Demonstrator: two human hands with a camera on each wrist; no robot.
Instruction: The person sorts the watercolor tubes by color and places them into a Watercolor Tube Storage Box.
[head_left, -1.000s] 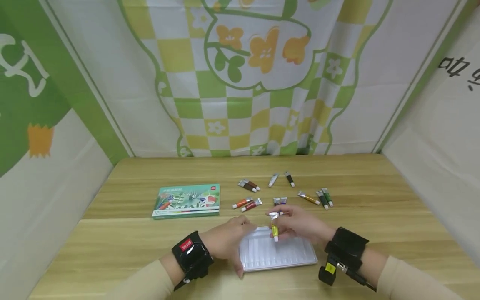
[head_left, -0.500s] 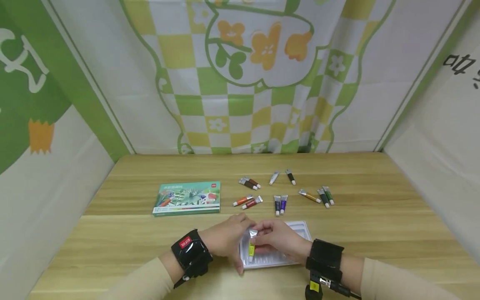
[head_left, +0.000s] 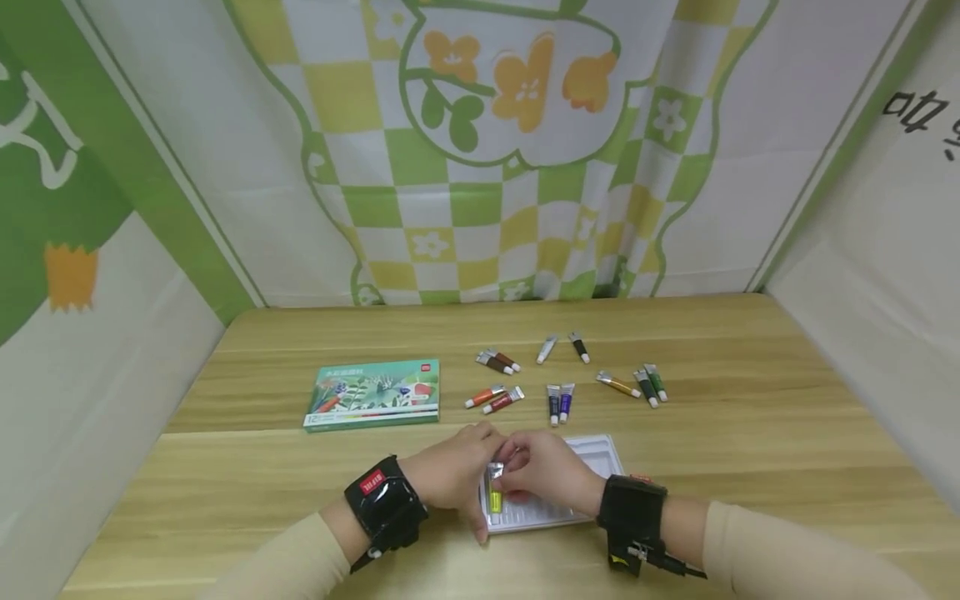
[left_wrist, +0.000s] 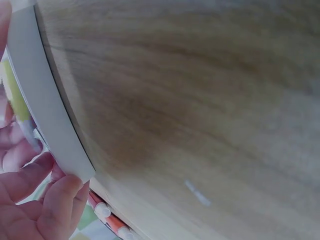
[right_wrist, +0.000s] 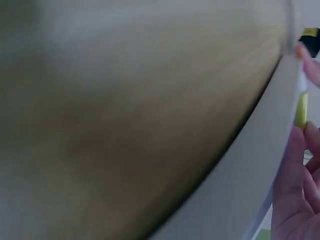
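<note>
A white plastic tray [head_left: 600,457] with narrow slots lies at the table's front. My left hand [head_left: 452,473] holds its left end, thumb at the near corner and fingers at the far one. In the left wrist view, those fingers [left_wrist: 62,200] bend over the tray's corner. Between the thumb and fingers of my right hand [head_left: 547,471] is a yellow paint tube [head_left: 495,493], cap toward me, at the leftmost part of the tray. The right hand covers the tray's middle. The right wrist view catches only a strip of the yellow tube [right_wrist: 301,111] behind the tray's side.
A green paint box [head_left: 375,396] lies to the left. Beyond the tray are several loose tubes, including orange [head_left: 486,396], red [head_left: 503,401], purple [head_left: 566,403], gold [head_left: 618,384], green [head_left: 655,382], brown [head_left: 495,362], white [head_left: 547,349] and black [head_left: 579,347]. A patterned curtain [head_left: 480,208] hangs behind.
My right hand has carried the yellow paint tube leftward and down to the tray's left end. The left hand keeps its hold on the tray.
</note>
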